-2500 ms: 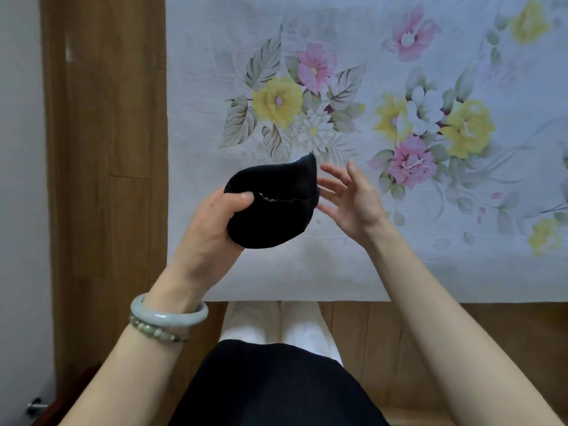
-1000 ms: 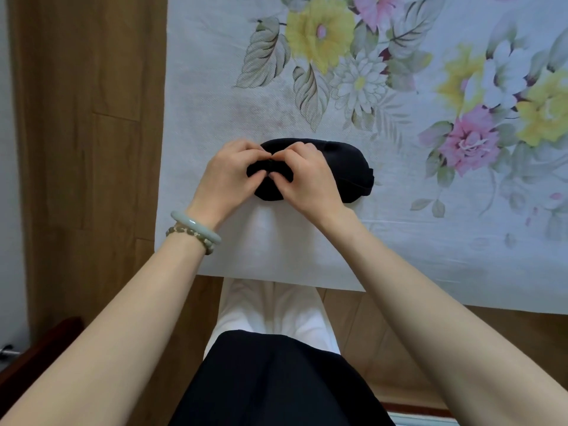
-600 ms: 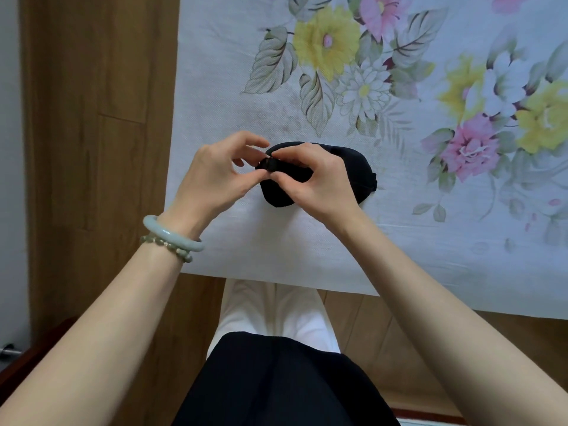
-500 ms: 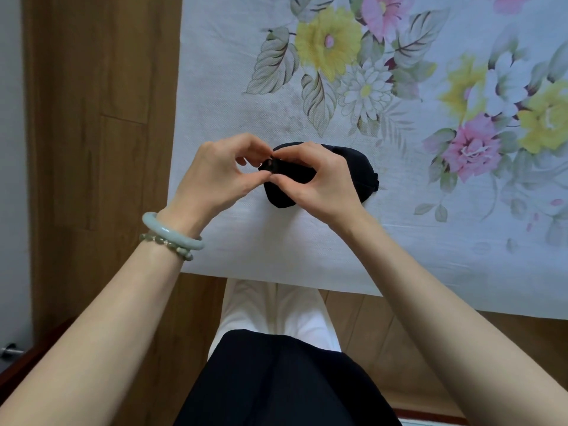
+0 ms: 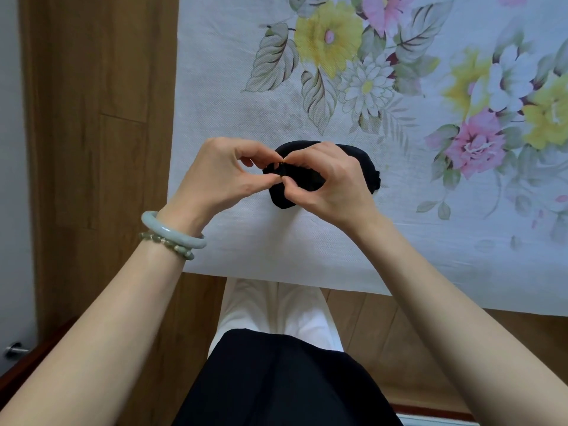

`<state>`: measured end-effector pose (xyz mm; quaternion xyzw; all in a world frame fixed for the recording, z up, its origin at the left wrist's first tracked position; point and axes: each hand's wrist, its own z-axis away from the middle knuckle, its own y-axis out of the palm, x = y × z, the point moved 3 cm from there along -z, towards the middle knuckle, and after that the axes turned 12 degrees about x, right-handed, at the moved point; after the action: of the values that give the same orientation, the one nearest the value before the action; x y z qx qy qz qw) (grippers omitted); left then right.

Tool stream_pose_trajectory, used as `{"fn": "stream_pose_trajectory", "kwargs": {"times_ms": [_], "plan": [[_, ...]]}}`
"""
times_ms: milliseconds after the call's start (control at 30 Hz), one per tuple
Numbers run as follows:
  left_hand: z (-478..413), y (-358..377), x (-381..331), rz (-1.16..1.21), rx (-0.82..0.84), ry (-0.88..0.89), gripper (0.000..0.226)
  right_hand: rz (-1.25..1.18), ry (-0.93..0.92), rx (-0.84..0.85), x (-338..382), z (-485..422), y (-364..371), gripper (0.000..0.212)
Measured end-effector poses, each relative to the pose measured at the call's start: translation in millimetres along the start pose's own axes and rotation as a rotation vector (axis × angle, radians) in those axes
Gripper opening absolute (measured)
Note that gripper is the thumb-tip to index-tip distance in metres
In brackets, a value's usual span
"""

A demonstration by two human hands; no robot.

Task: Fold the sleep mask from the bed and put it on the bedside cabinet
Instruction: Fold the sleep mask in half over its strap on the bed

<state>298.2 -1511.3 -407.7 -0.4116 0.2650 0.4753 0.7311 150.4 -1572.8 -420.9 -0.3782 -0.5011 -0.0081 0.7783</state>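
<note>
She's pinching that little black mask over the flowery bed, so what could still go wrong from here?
Both hands, the left hand and right hand, hold the sleep mask only by fingertips at its left end. The grip is small, so the fold might spring open or the soft fabric slip onto the floral sheet. She works near the bed's edge, so a dropped mask could perhaps slide to the wooden floor. The bedside cabinet is not clearly in view.

Soft black fabric sleep mask [image 5: 362, 167]: plain, no pattern. White woven bed sheet [image 5: 233, 124]: printed yellow, pink and white flowers with grey-green veined leaves. Smooth pale-green jade bangle [image 5: 172, 232] beside a bracelet of mottled green beads [image 5: 178, 249]. Wooden plank floor [image 5: 98, 118]: warm brown grain. White trousers [image 5: 276, 305]; black top [image 5: 276, 382].
</note>
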Motion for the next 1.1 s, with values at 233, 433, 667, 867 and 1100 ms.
{"fn": "stream_pose_trajectory", "kwargs": {"times_ms": [233,433,667,867,1100], "plan": [[0.1,-5.1,0.2,0.065,-0.002,-0.043,0.021,-0.041,0.040,-0.065,-4.9,3.7,-8.2,0.016],[1.4,-0.2,-3.6,0.026,0.036,-0.018,0.023,-0.099,0.012,0.043,-4.3,4.0,-10.6,0.024],[2.5,0.1,-2.3,-0.003,0.024,-0.002,0.022,-0.058,0.033,0.129,-1.0,-2.6,-6.3,0.016],[4.9,-0.8,5.5,0.028,0.023,-0.019,0.024,-0.143,0.078,0.078,-4.6,4.1,-4.2,0.016],[2.8,7.8,7.0,0.102,0.071,-0.009,0.024,-0.257,0.132,0.087,-9.3,7.6,4.9,0.019]]}}
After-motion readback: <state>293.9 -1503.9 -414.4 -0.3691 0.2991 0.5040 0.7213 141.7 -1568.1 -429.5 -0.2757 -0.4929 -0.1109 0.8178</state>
